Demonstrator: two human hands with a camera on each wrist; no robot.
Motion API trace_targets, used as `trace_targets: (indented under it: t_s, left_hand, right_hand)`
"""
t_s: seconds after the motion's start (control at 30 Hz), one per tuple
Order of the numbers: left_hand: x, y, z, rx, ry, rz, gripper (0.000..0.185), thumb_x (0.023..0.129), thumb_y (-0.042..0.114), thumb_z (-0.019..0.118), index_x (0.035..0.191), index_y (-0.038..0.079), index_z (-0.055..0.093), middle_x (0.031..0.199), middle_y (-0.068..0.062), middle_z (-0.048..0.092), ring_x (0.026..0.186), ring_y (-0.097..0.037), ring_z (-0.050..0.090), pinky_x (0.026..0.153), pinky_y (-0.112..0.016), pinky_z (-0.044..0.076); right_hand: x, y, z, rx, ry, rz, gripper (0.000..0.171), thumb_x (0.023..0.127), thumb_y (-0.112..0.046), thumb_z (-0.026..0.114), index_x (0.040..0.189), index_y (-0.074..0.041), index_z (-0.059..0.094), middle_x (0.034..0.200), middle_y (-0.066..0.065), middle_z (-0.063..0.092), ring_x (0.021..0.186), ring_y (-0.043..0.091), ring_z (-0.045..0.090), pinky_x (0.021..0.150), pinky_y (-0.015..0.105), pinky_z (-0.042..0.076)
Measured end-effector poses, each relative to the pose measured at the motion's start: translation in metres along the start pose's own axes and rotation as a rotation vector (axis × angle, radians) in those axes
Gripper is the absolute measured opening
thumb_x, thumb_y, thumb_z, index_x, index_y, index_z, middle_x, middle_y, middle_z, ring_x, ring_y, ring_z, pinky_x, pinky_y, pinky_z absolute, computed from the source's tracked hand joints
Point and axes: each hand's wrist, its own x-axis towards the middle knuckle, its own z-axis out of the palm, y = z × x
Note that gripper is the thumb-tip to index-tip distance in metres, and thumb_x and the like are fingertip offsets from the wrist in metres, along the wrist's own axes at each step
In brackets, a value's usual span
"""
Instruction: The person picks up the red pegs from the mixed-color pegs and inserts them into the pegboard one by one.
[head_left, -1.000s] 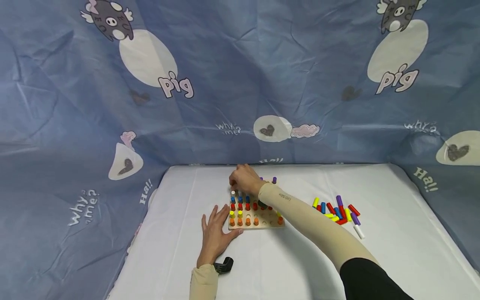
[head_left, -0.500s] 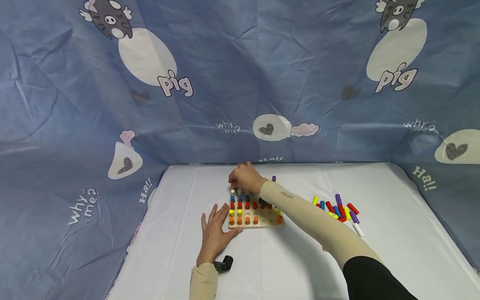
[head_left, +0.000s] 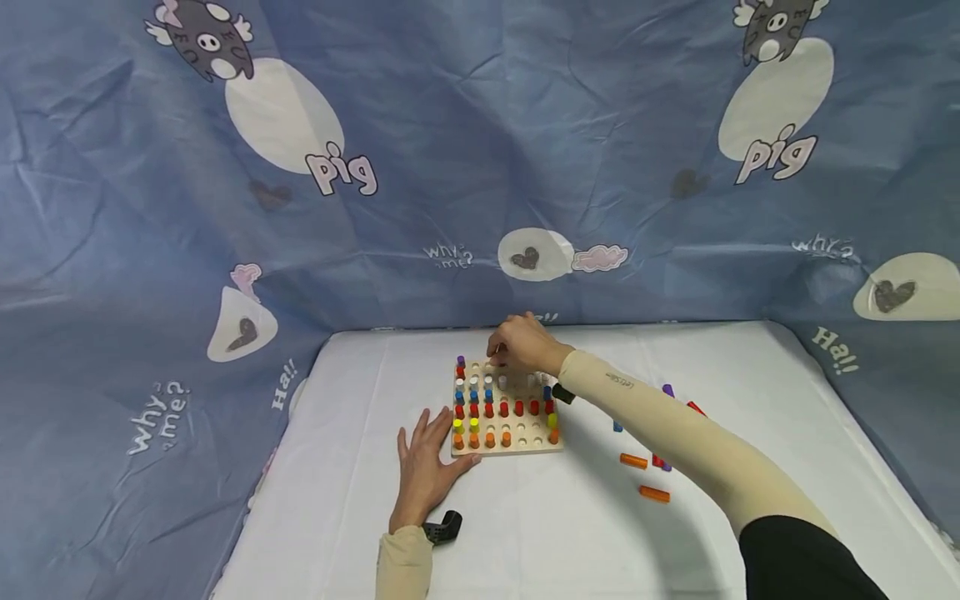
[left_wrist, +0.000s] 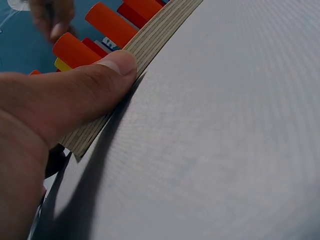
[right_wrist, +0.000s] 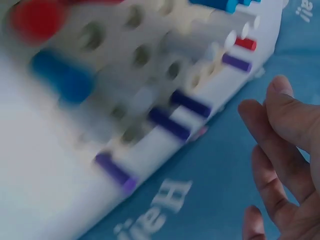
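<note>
A wooden pegboard [head_left: 529, 450] lies on the white table with rows of orange, yellow, red, blue and white pegs. At its far left corner stands a purple peg [head_left: 461, 361], with a red peg [head_left: 461, 373] beside it. My left hand [head_left: 426, 479] rests along the board's left side, fingers spread. In the left wrist view its thumb [left_wrist: 95, 82] presses against the board's layered edge, near orange pegs [left_wrist: 112, 25]. Over the far edge hovers my right hand [head_left: 525, 343]. Its loosely bent fingers [right_wrist: 282, 155] hold nothing in the right wrist view, where more purple pegs [right_wrist: 170, 124] show.
Loose pegs lie right of the board, among them an orange peg [head_left: 655, 494] and a blue peg [head_left: 617, 426]. My right forearm [head_left: 652, 425] hides part of that pile. A blue printed cloth [head_left: 420, 283] hangs behind the table.
My right hand has let go of the purple peg, which now stands in the far left corner. That hand has moved right along the far edge. My left hand stays put.
</note>
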Motion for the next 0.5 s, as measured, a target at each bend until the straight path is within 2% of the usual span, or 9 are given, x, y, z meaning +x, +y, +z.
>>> trace_targets:
  t_s: [0.13, 0.3, 0.43, 0.5]
  left_hand:
    - [-0.002, 0.0, 0.002, -0.012, 0.003, -0.001, 0.088, 0.08, 0.051, 0.089, 0.151, 0.008, 0.059, 0.159, -0.013, 0.056, 0.158, -0.043, 0.034, 0.127, -0.075, 0.005]
    - [-0.003, -0.001, 0.0, -0.019, 0.006, 0.008, 0.088, 0.08, 0.05, 0.089, 0.151, 0.006, 0.059, 0.159, -0.015, 0.055, 0.158, -0.044, 0.033, 0.126, -0.076, 0.004]
    - [0.0, -0.001, 0.0, -0.015, 0.01, 0.014, 0.088, 0.08, 0.049, 0.089, 0.15, 0.006, 0.059, 0.158, -0.016, 0.056, 0.158, -0.044, 0.033, 0.126, -0.076, 0.004]
    - [0.0, 0.001, 0.0, -0.015, 0.014, 0.014, 0.088, 0.08, 0.048, 0.09, 0.15, 0.006, 0.059, 0.158, -0.016, 0.056, 0.158, -0.044, 0.033, 0.126, -0.076, 0.004]
  right_hand:
    - [-0.02, 0.019, -0.011, -0.026, 0.011, 0.016, 0.006, 0.092, -0.024, 0.085, 0.095, -0.019, 0.087, 0.091, -0.006, 0.082, 0.086, 0.021, 0.065, 0.069, 0.036, 0.033]
    - [-0.043, 0.043, -0.025, -0.043, 0.034, 0.052, 0.004, 0.088, -0.023, 0.088, 0.09, -0.02, 0.087, 0.087, -0.006, 0.082, 0.086, 0.022, 0.067, 0.069, 0.038, 0.042]
    - [-0.063, 0.058, -0.043, -0.057, 0.037, 0.092, 0.004, 0.088, -0.023, 0.088, 0.089, -0.019, 0.086, 0.086, -0.006, 0.081, 0.085, 0.022, 0.066, 0.068, 0.038, 0.041]
    - [-0.074, 0.065, -0.052, -0.069, 0.039, 0.097, 0.006, 0.087, -0.023, 0.089, 0.088, -0.019, 0.086, 0.085, -0.006, 0.081, 0.084, 0.022, 0.066, 0.068, 0.039, 0.045]
